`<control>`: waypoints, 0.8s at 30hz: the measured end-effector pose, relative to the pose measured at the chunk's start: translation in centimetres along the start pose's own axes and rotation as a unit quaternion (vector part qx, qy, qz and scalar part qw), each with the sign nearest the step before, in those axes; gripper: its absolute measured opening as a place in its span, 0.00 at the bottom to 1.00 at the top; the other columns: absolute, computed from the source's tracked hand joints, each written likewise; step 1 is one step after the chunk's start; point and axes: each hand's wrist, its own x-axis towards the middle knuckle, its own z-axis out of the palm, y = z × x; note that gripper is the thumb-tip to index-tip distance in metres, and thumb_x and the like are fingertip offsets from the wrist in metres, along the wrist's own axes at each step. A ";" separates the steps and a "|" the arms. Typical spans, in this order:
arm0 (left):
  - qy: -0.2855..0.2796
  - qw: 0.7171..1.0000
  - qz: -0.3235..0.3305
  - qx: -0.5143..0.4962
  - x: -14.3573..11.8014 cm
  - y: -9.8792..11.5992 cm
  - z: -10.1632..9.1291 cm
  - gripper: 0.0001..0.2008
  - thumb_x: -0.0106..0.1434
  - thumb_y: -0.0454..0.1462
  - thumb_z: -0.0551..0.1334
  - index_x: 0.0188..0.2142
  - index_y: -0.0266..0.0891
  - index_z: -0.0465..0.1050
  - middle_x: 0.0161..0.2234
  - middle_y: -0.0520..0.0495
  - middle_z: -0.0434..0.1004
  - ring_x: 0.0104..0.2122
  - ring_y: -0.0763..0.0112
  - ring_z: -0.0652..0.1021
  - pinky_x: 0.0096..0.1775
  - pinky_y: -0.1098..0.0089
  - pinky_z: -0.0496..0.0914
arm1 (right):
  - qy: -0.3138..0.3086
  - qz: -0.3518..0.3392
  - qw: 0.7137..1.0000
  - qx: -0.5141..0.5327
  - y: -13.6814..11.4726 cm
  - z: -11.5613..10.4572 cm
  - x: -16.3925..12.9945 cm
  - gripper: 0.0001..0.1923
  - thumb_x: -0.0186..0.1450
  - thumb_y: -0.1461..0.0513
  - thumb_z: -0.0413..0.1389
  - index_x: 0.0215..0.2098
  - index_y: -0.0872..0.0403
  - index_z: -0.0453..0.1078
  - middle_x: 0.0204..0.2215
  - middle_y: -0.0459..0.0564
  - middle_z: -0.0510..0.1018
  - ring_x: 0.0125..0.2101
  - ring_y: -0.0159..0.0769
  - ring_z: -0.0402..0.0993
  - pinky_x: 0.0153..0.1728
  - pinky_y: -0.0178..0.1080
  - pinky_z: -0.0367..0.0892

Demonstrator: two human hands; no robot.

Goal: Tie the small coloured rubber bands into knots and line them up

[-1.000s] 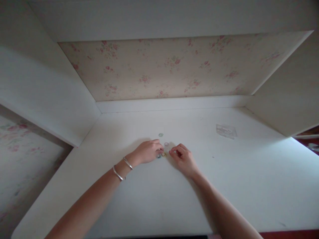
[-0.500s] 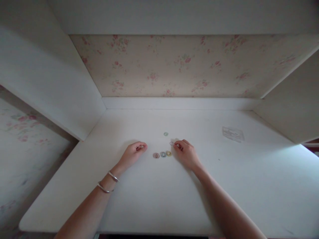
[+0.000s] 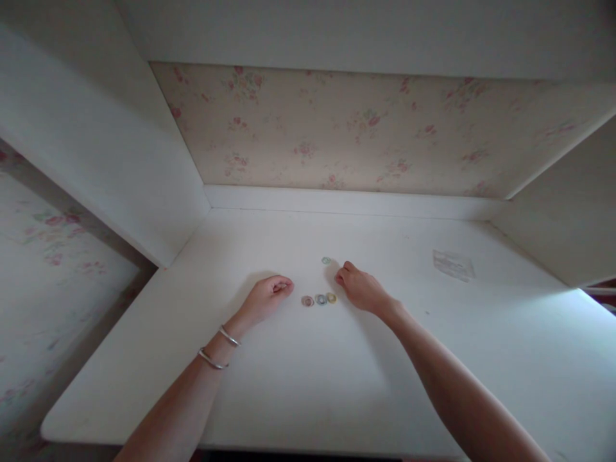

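Observation:
Three small stacks of thin rings, like little elastic bands, lie in a row between my hands: reddish rings, blue-grey rings and yellow rings. Farther back is a green ring. My left hand rests left of the row, its thumb and fingers pinched; whatever they hold, if anything, cannot be made out. To the right of the green ring, my right hand is closed with its fingertips turned down and together. What is inside that pinch is hidden.
On the white table, a clear plastic packet or box lies at the right. A tiny dark speck is nearer. White side panels and a floral-papered wall enclose the back.
My right hand has lifted slightly and turned its fingertips inward. The thin ring seen at its fingertips earlier is out of sight. My left hand keeps its pinch; the view has shifted and tilted a little.

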 end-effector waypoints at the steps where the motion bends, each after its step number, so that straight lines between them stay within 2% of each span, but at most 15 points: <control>1: 0.001 1.000 0.000 0.002 0.0 0.0 0.0 0.17 0.59 0.47 0.57 0.38 0.37 0.74 0.35 0.47 0.78 0.34 0.68 0.75 0.37 0.70 0.67 | 0.005 -0.001 1.000 0.005 0.0 0.0 -0.1 0.15 0.69 0.62 0.41 0.38 0.55 0.69 0.39 0.54 0.69 0.29 0.33 0.71 0.26 0.35 0.57; 8: 0.002 1.000 0.000 0.005 0.0 0.3 -0.1 0.16 0.59 0.47 0.57 0.38 0.37 0.74 0.34 0.47 0.78 0.34 0.68 0.75 0.37 0.70 0.68 | 0.076 0.003 0.994 0.085 0.0 -0.2 -3.1 0.13 0.70 0.61 0.42 0.40 0.53 0.68 0.38 0.51 0.69 0.31 0.31 0.71 0.30 0.33 0.58; 15: -0.002 1.000 0.006 0.008 0.1 0.1 0.1 0.17 0.59 0.48 0.56 0.37 0.37 0.74 0.35 0.47 0.77 0.34 0.67 0.76 0.37 0.70 0.68 | 0.077 -0.002 0.993 0.086 -1.0 0.8 -5.7 0.14 0.70 0.60 0.41 0.40 0.52 0.67 0.37 0.49 0.69 0.30 0.30 0.70 0.30 0.32 0.59; 24: 0.006 1.000 0.012 0.024 0.0 0.3 0.0 0.16 0.60 0.47 0.56 0.38 0.38 0.74 0.35 0.47 0.78 0.34 0.68 0.76 0.38 0.70 0.68 | 0.074 0.006 0.995 0.064 -1.0 1.6 -5.9 0.13 0.70 0.60 0.42 0.40 0.52 0.68 0.37 0.49 0.69 0.29 0.29 0.70 0.27 0.32 0.58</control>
